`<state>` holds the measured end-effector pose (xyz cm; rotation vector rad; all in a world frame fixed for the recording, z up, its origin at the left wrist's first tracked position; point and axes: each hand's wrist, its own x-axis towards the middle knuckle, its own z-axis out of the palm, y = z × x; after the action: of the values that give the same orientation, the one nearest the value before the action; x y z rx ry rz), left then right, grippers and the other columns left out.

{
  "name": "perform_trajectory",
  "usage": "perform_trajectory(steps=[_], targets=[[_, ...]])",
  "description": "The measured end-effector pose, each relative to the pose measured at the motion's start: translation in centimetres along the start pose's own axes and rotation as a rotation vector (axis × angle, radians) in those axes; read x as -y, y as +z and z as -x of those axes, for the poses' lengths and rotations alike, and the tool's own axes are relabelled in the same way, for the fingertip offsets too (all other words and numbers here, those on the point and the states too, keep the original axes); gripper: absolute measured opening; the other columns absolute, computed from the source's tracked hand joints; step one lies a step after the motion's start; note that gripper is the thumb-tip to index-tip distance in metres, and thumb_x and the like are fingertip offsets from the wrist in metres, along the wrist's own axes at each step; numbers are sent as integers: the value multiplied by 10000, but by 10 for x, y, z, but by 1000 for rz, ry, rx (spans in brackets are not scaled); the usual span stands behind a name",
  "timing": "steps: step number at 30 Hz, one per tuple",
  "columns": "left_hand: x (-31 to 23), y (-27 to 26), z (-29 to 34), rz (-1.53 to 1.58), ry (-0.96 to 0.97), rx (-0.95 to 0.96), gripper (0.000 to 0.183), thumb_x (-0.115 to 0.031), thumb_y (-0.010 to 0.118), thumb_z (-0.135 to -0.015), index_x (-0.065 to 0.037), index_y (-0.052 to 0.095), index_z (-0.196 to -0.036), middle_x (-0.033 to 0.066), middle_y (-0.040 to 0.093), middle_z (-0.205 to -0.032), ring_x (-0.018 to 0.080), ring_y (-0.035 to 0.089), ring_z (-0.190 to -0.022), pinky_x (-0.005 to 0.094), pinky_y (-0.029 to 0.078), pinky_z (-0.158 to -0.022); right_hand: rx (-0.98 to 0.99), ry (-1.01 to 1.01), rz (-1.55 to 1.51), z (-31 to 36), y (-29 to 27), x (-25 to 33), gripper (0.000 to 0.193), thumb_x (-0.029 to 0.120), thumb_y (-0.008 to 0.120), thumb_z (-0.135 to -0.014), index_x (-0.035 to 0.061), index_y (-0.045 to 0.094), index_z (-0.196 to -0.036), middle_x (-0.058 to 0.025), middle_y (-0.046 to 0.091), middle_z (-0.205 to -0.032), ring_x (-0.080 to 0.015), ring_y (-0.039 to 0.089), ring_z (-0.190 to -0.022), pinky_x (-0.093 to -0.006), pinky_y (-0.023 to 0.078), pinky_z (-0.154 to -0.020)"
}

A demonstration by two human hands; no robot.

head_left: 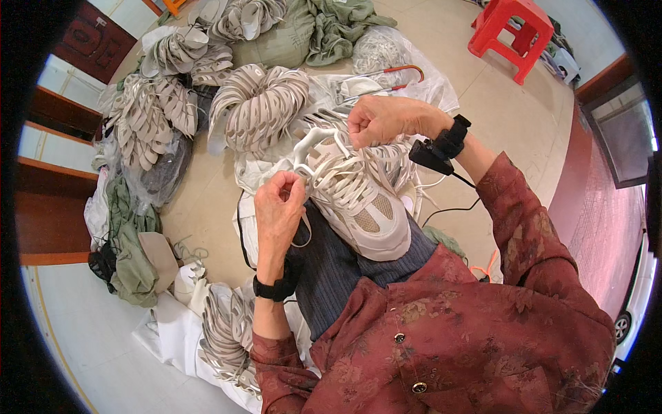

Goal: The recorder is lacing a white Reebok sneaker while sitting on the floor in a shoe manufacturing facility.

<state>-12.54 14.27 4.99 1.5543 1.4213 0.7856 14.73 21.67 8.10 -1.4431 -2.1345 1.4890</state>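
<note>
A beige and white sneaker upper (pixel 372 224) rests across my lap, toe toward me, with its white laces (pixel 338 179) threaded over the tongue. At the left side of its collar, my left hand (pixel 279 207) is closed in a pinch; a thin pale lace hangs in a loop just below it. My right hand (pixel 383 123) is closed beside the far right of the collar, fingers curled inward. Whatever it grips is hidden by the fingers. Black straps circle both wrists.
Ring-shaped bundles of similar shoe parts (pixel 258 107) lie ahead on the floor and plastic sheeting. More stacked pieces (pixel 231 324) sit at my left. Green sacks (pixel 283 38) are farther off. A red stool (pixel 512 34) stands far right. A black cable (pixel 452 210) runs from my right wrist.
</note>
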Motion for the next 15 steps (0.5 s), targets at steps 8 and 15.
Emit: perform_trajectory(steps=[8,15], targets=[[5,1,-1,-7,18,-8,204,-186,626,-953,9,661,-905,-10,598,-718,55,530,-582,216,426,-523,-13,41,-35,-6,-3,3,123,161,668,-787,48,661,-738,46,560,-613,-61,469,-541,-256,355,-474],[6,2,-1,17,20,-9,188,-173,629,-951,7,661,-908,-12,601,-722,53,529,-583,214,422,-521,-329,-305,161,3,23,-7,158,125,641,-778,-27,620,-745,-13,557,-609,-92,485,-580,-296,389,-518]])
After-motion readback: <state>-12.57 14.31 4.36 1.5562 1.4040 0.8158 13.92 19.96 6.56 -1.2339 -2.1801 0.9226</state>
